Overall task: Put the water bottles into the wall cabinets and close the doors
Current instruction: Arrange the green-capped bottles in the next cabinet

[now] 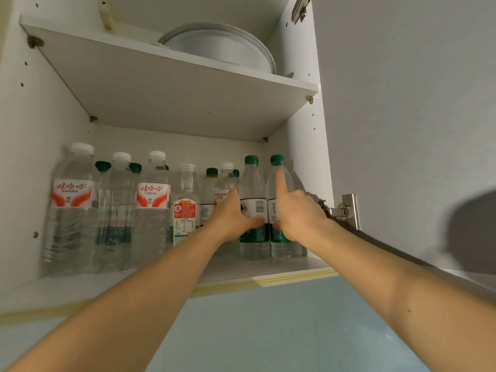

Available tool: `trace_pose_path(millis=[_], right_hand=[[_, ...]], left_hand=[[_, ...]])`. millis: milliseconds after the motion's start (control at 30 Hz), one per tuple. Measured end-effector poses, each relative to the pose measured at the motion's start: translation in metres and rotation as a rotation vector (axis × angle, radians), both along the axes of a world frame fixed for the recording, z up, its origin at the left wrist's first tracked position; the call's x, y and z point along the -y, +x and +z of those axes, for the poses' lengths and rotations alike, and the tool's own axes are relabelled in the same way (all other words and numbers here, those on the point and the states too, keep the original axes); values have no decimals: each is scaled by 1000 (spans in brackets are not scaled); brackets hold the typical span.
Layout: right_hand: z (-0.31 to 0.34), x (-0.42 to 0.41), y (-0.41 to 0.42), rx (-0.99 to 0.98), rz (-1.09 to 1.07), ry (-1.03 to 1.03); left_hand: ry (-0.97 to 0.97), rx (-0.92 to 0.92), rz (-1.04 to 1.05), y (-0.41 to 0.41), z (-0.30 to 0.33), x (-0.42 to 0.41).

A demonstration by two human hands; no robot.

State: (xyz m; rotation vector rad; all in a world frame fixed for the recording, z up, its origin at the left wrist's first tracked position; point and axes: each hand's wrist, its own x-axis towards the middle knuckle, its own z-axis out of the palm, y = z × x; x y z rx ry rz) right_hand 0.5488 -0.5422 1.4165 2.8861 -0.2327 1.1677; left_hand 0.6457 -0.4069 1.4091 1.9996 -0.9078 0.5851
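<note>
Wall cabinet (300, 146) open. Water bottles (150, 208) stand in row on lower shelf, left wall to right wall. Left hand (232, 218) grips green-cap bottle (253, 208). Right hand (298, 210) grips rightmost bottle (284, 242), index finger straight up its shoulder, beside right wall. Front shelf strip bare. Pans (222, 49) on upper shelf.

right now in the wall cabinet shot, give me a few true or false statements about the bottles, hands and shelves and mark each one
1. Both hands are on green-capped bottles at the right end of the lower shelf. True: left hand on one green-capped bottle, right hand on the other.
2. The right index finger lies flat along the shelf. False: it points up along the bottle.
3. The upper shelf holds bottles. False: a round white dish sits there.
4. The red-labelled, white-capped bottles stand at the left. True.
5. The cabinet door is closed. False: it is open, its hinge exposed.
</note>
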Motion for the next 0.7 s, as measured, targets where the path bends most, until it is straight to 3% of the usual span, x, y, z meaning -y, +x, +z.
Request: trace_pose_path(millis=[200,333,700], right_hand=[[5,-9,3,-111,-243,-279],[-3,-4,4,-83,-466,-543],[0,24,10,-62,-520,-638]], left_hand=[[6,22,-24,2,-2,-2],[53,-17,-42,4,-1,-3],[167,-62,-53,-3,-8,7]])
